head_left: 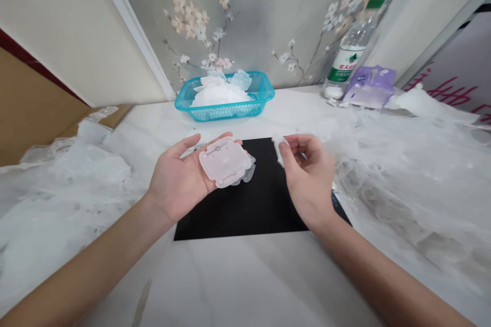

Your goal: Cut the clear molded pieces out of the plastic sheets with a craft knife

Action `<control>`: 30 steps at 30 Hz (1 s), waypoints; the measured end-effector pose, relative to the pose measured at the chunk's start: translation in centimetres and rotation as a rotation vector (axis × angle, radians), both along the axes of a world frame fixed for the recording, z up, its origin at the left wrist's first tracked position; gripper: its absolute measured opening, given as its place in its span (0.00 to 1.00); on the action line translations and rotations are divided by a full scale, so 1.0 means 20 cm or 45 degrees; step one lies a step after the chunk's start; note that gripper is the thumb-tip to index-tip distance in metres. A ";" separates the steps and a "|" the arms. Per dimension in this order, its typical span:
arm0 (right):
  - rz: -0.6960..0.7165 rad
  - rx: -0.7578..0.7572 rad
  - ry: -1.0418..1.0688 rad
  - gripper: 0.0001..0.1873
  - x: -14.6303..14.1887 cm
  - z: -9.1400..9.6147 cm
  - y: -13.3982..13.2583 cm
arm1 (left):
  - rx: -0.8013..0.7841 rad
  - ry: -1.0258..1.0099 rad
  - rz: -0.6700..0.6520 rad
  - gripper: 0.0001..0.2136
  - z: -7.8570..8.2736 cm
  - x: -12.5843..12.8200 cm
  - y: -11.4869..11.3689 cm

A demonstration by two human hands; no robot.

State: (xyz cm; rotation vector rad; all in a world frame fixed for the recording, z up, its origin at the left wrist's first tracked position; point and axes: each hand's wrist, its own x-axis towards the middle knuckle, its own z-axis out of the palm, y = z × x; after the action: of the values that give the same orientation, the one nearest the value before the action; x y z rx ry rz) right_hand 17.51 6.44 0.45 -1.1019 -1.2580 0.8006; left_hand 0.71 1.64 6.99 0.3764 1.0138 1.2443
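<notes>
Landmark: the black mat (245,209) lying on the white marble-patterned table (245,286)
Left hand: the left hand (175,178) is open and palm up, over the mat's left edge, with its fingers (187,144) spread toward the far side
Main piece: a pale pink translucent plastic tray (224,162) lies flat across that palm, over the mat's left part; it is squarish with no clear long axis, and its corners are turned slantwise to the mat's edges
Under it: a clear plastic piece (248,172) pokes out past the tray's right side, above the mat
Right hand: the right hand (310,181) is apart from the left, over the mat's right end, pinching a small white plastic piece (279,150) that stands edge-on, long axis roughly upright
Beyond the mat: a turquoise plastic basket (264,93) of white and clear pieces (220,94), a water bottle (347,56) and a purple packet (370,87)
Either side of the mat: crumpled clear plastic film (402,173) (65,179)
</notes>
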 end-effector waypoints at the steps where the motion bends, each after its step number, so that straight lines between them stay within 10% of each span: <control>1: -0.021 0.165 -0.053 0.02 -0.01 0.01 -0.02 | -0.024 -0.039 -0.024 0.21 -0.01 0.00 0.00; 8: 0.600 0.963 -0.775 0.10 -0.04 0.01 -0.13 | -0.064 -0.102 -0.125 0.19 -0.03 0.02 0.00; 15: 0.146 0.536 -0.641 0.14 0.00 -0.06 -0.01 | 0.001 -0.133 -0.173 0.22 -0.01 0.02 0.00; 21: 0.690 0.385 -1.087 0.19 -0.04 -0.16 0.02 | -0.038 -0.199 -0.131 0.24 0.00 0.02 -0.02; 30: 0.617 0.330 -1.328 0.07 -0.03 -0.10 0.00 | -0.037 -0.173 -0.159 0.24 0.01 0.02 -0.02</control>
State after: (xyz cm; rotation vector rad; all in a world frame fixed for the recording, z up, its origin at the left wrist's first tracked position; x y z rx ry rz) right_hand 16.83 6.36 -1.53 -1.0211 -2.4929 0.3452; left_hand 1.19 1.33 7.17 0.3234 0.8788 1.1260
